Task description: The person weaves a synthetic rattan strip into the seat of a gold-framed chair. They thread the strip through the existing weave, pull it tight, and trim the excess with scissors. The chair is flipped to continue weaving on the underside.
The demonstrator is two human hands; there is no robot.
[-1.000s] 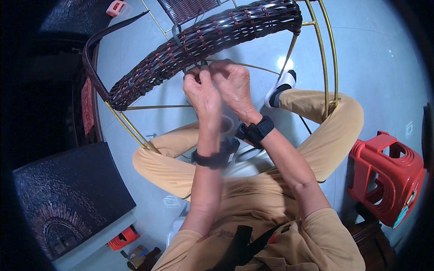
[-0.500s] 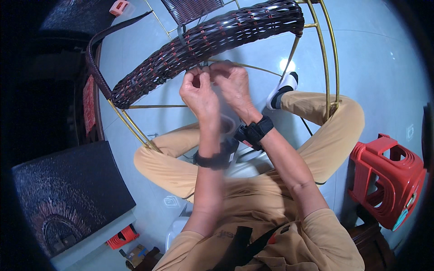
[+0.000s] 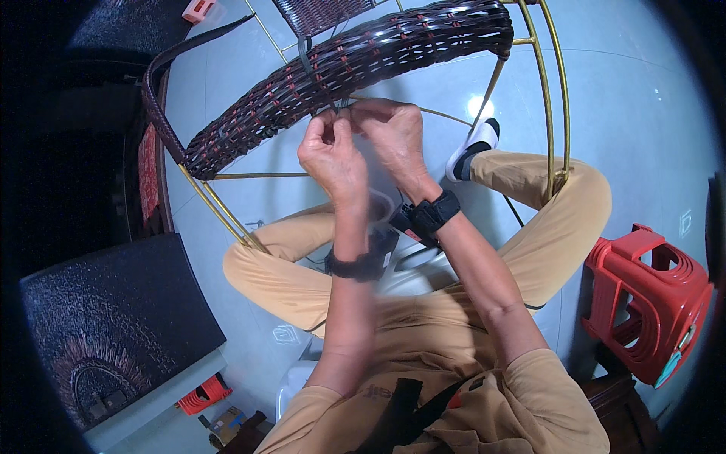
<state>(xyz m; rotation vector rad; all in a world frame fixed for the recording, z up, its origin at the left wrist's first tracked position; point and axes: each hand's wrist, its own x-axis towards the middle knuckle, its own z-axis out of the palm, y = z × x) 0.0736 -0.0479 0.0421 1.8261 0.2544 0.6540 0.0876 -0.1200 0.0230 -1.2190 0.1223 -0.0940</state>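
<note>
Item: curved woven band (image 3: 408, 41), dark brown with red strands, running from left of centre to the upper right of the frame, carried on gold metal tubing (image 3: 550, 147).

Working piece: narrow grey strip (image 3: 306, 59), passing over the band in the upper centre, its lower part reaching the fingertips just under the band's lower edge.

Left hand (image 3: 334, 155): upper centre, thumb and forefinger pinched together, apparently on the strip.

Right hand (image 3: 393, 136): just beside it, fingers curled in at the same spot; whether they grip the strip cannot be told, the tips being partly hidden.

Step in hand, as judged: working the strip at the band's lower edge.

Handling notes: left pinch best kept firm and close to the weave, so the loop over the band cannot slacken. Strip best kept flat and untwisted, drawn snug with small, even pulls; a hard tug could distort the neighbouring strands. Right fingertips best kept close, ready to take the end without the other pinch letting go.

Support: frame tubes meet the trouser legs (image 3: 276, 284) at left and right of the frame; steady knees should limit rocking.
</note>
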